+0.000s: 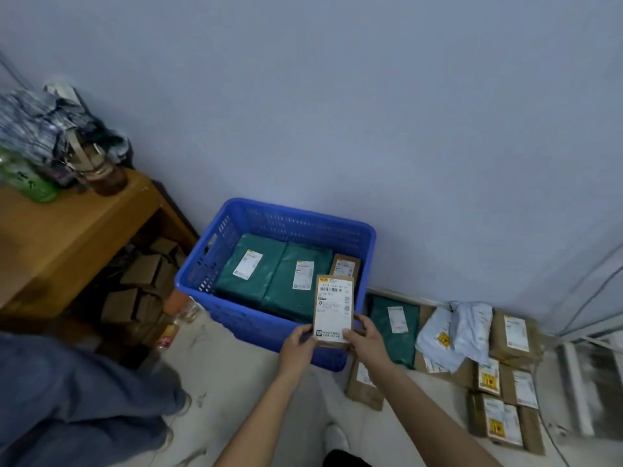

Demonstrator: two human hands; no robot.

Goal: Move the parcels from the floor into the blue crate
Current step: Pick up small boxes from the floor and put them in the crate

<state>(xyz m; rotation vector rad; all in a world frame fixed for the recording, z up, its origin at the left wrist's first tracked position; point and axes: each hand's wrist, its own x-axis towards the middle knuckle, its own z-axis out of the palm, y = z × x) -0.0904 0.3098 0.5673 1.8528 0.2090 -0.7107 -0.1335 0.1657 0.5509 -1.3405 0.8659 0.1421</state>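
Note:
A small brown box parcel [333, 308] with a white shipping label is held upright over the near right corner of the blue crate [215, 261]. My left hand [298, 343] grips its lower left edge and my right hand [365, 337] its lower right edge. Inside the crate lie two green bag parcels [249, 267] [296, 284] and a small brown box [345, 264]. On the floor to the right lie a green bag parcel [392, 328], white bag parcels [455, 332] and several brown boxes [512, 335].
A wooden table [67, 230] stands at the left with bottles and cloth on it, cardboard boxes [145, 281] beneath it. Another person's blue trouser leg [74, 399] fills the lower left. The wall rises right behind the crate. A brown box [364, 382] lies beside the crate.

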